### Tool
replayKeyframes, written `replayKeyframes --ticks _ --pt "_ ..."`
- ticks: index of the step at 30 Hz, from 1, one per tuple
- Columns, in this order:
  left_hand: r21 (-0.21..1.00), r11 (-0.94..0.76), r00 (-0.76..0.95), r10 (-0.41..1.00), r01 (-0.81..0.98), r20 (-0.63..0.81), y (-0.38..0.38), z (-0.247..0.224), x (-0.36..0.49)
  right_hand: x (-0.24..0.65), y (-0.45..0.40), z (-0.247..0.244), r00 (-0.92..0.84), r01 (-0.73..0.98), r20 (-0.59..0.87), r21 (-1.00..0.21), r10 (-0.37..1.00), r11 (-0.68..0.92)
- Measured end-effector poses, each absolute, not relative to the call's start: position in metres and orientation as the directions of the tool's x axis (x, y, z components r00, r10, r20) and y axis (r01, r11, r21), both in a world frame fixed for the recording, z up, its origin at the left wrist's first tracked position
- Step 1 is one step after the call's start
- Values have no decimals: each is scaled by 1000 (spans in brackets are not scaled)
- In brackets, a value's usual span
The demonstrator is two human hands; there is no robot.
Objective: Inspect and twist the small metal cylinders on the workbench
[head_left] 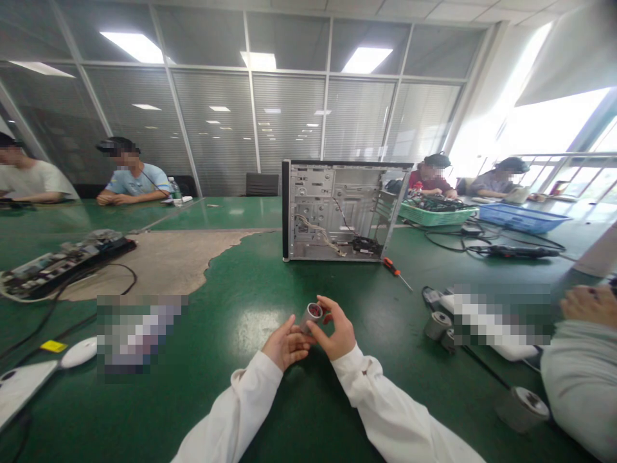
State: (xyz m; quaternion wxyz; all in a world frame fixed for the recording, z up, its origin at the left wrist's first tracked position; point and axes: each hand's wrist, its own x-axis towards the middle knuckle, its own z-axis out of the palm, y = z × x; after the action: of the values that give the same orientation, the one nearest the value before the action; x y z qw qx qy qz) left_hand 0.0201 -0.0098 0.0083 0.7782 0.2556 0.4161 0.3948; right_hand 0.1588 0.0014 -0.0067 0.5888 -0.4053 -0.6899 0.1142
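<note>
In front of me, above the green table, my right hand (338, 329) grips a small grey metal cylinder (311, 317) between thumb and fingers. The cylinder's open end faces up, and red parts show inside it. My left hand (288, 343) is beside and just below the cylinder, palm turned up and fingers stretched out apart. Whether its fingertips touch the cylinder's underside I cannot tell. Beyond my hands stands an opened computer case (337, 212), with loose cables (321, 235) and a black fan (366, 245) inside.
An orange-handled screwdriver (396, 273) lies by the case. Grey cylinders (520, 411) and a white power strip (491, 331) are at right, near a person's sleeve (583, 379). Green (429, 215) and blue baskets (525, 218) stand farther back. Electronics (67, 260) lie left; several people sit around.
</note>
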Motion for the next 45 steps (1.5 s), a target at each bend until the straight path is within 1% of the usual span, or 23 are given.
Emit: replayKeyframes --ticks 2,4,10,14,19,24,27,31,34,37,40,42,45 --pt "723 566 381 818 -396 -431 -12 9 21 159 0 -6 21 422 723 -633 691 649" --pt "706 580 414 806 -406 -424 -14 9 22 158 -3 -2 -1 425 742 -607 670 672" --pt "654 616 481 776 -439 -407 -19 10 22 157 -18 11 -186 469 787 -456 589 757" --pt "641 630 538 755 -439 -374 -21 8 22 158 -19 10 -209 476 791 -431 575 766" --pt "616 640 569 744 -459 -350 -21 9 21 159 -18 8 -231 475 784 -426 577 770" --pt "513 678 621 719 -526 -314 -19 10 19 162 -18 12 -240 455 788 -425 568 783" --pt "474 635 618 755 -610 -217 -18 12 15 163 -16 11 -178 460 798 -450 576 765" --pt "442 556 592 803 -704 -69 -20 18 9 163 -11 6 -95 440 780 -524 618 729" --pt "441 541 578 814 -716 -60 -20 21 7 163 -9 3 -85 434 752 -562 654 704" --pt "493 497 484 859 -714 -166 -16 19 8 162 -7 0 -73 431 727 -595 683 679" --pt "627 369 229 927 -686 -296 -10 12 12 161 -5 -2 -38 421 726 -611 686 670" --pt "714 269 38 946 -646 -322 -7 7 15 160 -3 -4 -23 412 733 -612 679 675" --pt "781 136 -160 944 -610 -290 -3 1 16 159 -1 -6 -21 401 733 -616 679 678"
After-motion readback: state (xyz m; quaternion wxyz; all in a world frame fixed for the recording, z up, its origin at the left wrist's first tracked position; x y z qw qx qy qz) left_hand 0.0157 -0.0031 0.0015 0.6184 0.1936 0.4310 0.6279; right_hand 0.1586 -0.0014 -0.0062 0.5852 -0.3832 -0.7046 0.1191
